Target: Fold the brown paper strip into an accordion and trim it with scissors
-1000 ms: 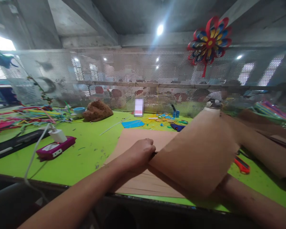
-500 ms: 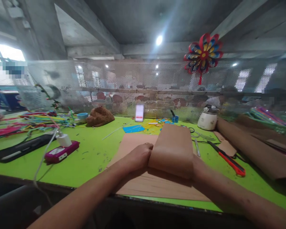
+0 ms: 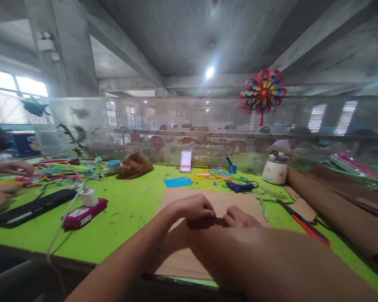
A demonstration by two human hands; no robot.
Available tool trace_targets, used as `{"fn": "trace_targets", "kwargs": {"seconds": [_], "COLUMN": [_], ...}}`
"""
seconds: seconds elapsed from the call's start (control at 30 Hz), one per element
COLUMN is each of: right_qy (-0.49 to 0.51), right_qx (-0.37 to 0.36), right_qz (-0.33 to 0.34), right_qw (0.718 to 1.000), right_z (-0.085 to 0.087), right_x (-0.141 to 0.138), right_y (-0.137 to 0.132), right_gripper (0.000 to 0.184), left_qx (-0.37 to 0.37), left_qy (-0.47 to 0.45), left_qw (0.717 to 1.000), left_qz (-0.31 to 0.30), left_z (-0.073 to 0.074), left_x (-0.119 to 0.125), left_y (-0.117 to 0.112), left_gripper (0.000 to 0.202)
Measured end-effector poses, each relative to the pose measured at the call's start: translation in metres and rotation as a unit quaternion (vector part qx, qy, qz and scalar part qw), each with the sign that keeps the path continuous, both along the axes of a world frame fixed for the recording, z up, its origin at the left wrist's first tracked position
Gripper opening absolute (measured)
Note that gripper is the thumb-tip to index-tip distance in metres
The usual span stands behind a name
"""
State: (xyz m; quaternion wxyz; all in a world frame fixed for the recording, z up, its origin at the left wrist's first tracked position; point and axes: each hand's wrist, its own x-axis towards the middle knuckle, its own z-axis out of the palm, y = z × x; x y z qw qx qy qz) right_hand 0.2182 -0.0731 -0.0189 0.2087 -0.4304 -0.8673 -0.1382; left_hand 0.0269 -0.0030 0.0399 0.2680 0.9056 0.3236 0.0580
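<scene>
A brown paper sheet lies flat on the green table in front of me. My left hand rests on its middle with the fingers curled down, pinching a folded edge of the paper. My right hand sits just to the right, almost touching the left, with its fingers bent onto the same fold. The near part of the sheet is hidden under my forearms, which are blurred.
A red utility knife, a pen, a blue glue gun and a white pot lie to the right, beside a brown paper roll. A magenta power bank, a black slab and another person's hands are at left.
The lifted brown paper flap came down from the right and now lies flat. My right hand moved from under it to beside my left. The view tilted upward.
</scene>
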Motion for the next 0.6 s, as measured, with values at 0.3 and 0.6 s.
{"fn": "trace_targets", "kwargs": {"seconds": [0.3,0.6], "right_qy": [0.092,0.191], "right_qx": [-0.035,-0.290], "right_qz": [-0.025,-0.009], "right_qw": [0.995,0.938], "right_z": [0.010,0.033], "right_x": [-0.004,0.010], "right_y": [-0.033,0.011], "right_gripper": [0.019,0.035], "left_qx": [-0.134,-0.230], "left_qy": [-0.105,-0.256], "left_qw": [0.985,0.937], "left_qz": [0.012,0.052], "left_z": [-0.025,-0.032], "left_x": [-0.003,0.007], "left_y": [-0.005,-0.018], "left_gripper": [0.029,0.034]}}
